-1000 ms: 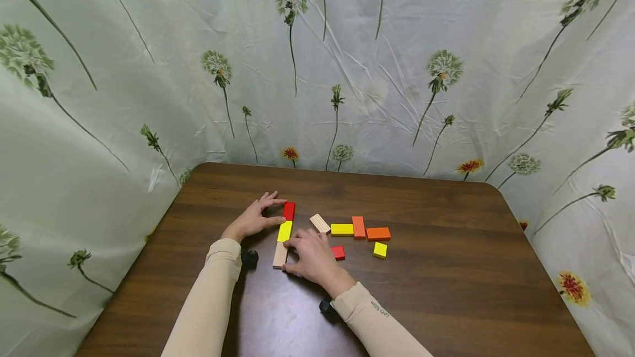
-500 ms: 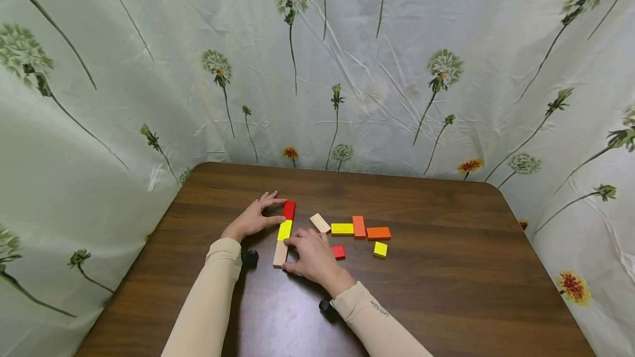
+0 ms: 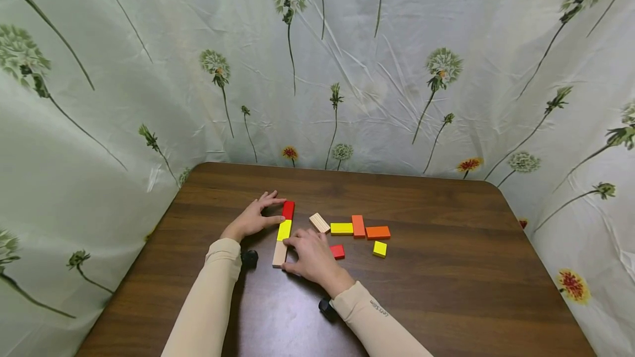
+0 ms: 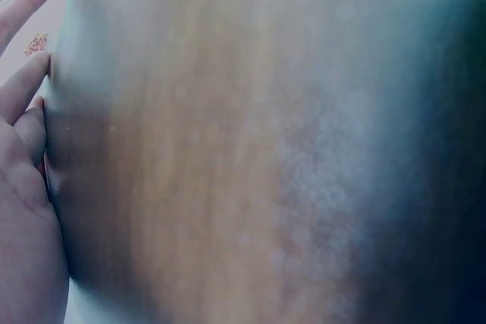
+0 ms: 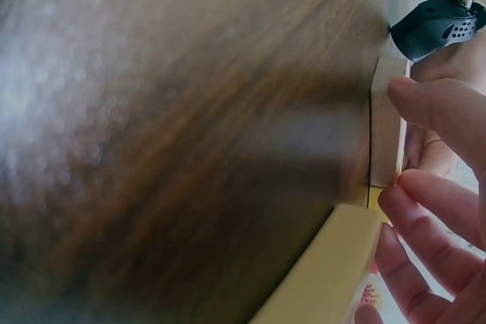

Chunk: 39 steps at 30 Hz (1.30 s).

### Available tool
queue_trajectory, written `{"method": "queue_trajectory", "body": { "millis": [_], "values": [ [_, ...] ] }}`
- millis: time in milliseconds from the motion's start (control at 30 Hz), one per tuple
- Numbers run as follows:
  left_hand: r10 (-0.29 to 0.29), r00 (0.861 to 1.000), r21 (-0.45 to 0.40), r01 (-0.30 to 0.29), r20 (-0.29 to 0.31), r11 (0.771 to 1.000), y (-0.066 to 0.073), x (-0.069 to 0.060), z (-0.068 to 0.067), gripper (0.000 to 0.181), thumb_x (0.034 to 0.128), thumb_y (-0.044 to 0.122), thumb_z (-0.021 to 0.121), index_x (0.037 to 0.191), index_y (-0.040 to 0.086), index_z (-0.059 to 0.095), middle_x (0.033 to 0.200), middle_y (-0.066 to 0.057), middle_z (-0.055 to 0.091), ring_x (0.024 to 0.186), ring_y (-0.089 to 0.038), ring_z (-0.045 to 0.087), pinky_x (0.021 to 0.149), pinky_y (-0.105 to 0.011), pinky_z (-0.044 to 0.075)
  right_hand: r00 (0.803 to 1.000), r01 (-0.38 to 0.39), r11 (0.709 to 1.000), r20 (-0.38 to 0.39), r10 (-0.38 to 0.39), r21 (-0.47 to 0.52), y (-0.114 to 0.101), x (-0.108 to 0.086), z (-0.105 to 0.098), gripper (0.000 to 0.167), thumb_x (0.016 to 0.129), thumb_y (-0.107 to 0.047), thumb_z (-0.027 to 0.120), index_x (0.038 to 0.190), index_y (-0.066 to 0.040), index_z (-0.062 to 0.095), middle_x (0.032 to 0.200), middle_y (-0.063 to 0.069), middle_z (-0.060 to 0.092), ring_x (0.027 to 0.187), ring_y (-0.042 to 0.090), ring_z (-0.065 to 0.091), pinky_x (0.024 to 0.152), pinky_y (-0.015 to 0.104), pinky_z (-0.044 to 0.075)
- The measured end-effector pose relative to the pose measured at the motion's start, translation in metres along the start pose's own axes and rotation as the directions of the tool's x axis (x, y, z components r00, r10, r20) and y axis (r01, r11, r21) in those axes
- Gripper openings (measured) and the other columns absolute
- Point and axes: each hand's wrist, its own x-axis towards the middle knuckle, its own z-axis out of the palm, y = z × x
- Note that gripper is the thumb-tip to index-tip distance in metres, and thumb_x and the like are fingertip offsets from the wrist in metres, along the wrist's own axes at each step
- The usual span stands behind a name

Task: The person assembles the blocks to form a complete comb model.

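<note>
Three flat blocks lie end to end on the table: a red block (image 3: 289, 210), a yellow block (image 3: 284, 230) and a plain wooden block (image 3: 279, 254) nearest the person. My left hand (image 3: 252, 219) reaches in from the left, index fingertip at the red block's side and thumb tip near the red-yellow joint. From the right, my right hand (image 3: 317, 257) touches the wooden block. In the right wrist view, its thumb (image 5: 429, 108) rests on one end of this block and a fingertip meets the other. A pale yellow block (image 5: 323, 271) lies close below those fingers.
Right of the row lie another wooden block (image 3: 319, 223), a yellow block (image 3: 342, 229), an upright-turned orange block (image 3: 358, 227), a sideways orange block (image 3: 378, 233) and a small yellow block (image 3: 379, 249). A red block (image 3: 338, 252) is partly behind my right hand. Floral cloth (image 3: 372, 70) hangs beyond the table.
</note>
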Motion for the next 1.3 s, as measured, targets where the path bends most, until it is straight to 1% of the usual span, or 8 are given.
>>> {"method": "queue_trajectory", "body": {
  "millis": [233,500,800,1067,1167,1300],
  "values": [
    [-0.007,1.000,0.008,0.007,0.003,1.000,0.0012,0.0003,-0.0006,0.064,0.0981,0.044,0.076,0.156,0.022,0.059,0.179,-0.015,0.026,0.169,-0.042,0.006,0.134,-0.068,0.002,1.000,-0.002,1.000,-0.004,0.002,0.004,0.0009,-0.0002,-0.0006,0.054,0.086,-0.044,0.090,0.132,-0.019,0.078,0.121,-0.001,0.073,0.110,0.017,0.062,0.093,0.043,0.049],
    [0.005,1.000,0.015,-0.005,0.007,1.000,0.0005,0.0024,-0.0007,0.065,0.0984,0.045,0.075,0.156,0.022,0.058,0.179,-0.016,0.026,0.169,-0.043,0.007,0.134,-0.069,0.002,1.000,-0.009,1.000,-0.005,0.009,0.012,0.0004,0.0004,-0.0018,0.053,0.086,-0.044,0.090,0.132,-0.020,0.079,0.120,-0.002,0.074,0.109,0.017,0.062,0.094,0.044,0.049],
    [0.024,1.000,0.021,-0.024,0.003,0.999,0.0044,0.0012,-0.0012,0.070,0.0945,0.041,0.081,0.156,0.018,0.058,0.177,-0.018,0.027,0.168,-0.045,0.009,0.135,-0.068,0.004,1.000,-0.016,1.000,-0.009,0.016,0.016,0.0009,0.0023,-0.0011,0.053,0.086,-0.044,0.090,0.131,-0.020,0.079,0.117,-0.002,0.074,0.107,0.017,0.062,0.093,0.044,0.049],
    [0.036,0.999,0.018,-0.037,0.002,0.999,0.0036,0.0027,-0.0006,0.069,0.0949,0.041,0.081,0.156,0.016,0.058,0.177,-0.021,0.027,0.168,-0.046,0.008,0.134,-0.070,0.003,1.000,-0.011,1.000,0.004,0.011,-0.004,0.0018,0.0021,-0.0020,0.054,0.086,-0.046,0.091,0.132,-0.021,0.078,0.121,-0.002,0.073,0.109,0.017,0.062,0.092,0.042,0.048],
    [0.031,0.999,0.010,-0.031,0.008,0.999,0.0018,0.0032,-0.0004,0.069,0.0948,0.040,0.081,0.156,0.017,0.058,0.177,-0.020,0.027,0.168,-0.044,0.007,0.134,-0.069,0.002,1.000,-0.007,1.000,0.005,0.007,-0.018,0.0018,0.0013,-0.0028,0.054,0.086,-0.049,0.090,0.132,-0.022,0.078,0.123,-0.002,0.073,0.111,0.017,0.063,0.091,0.041,0.048],
    [0.029,1.000,0.002,-0.029,0.010,1.000,0.0002,0.0032,-0.0002,0.071,0.0936,0.042,0.082,0.156,0.017,0.058,0.178,-0.018,0.027,0.169,-0.043,0.007,0.135,-0.068,0.002,1.000,-0.006,1.000,0.012,0.006,-0.002,0.0024,-0.0006,-0.0059,0.053,0.087,-0.049,0.088,0.132,-0.023,0.078,0.126,-0.002,0.073,0.114,0.018,0.064,0.091,0.041,0.048]
  ]
}}
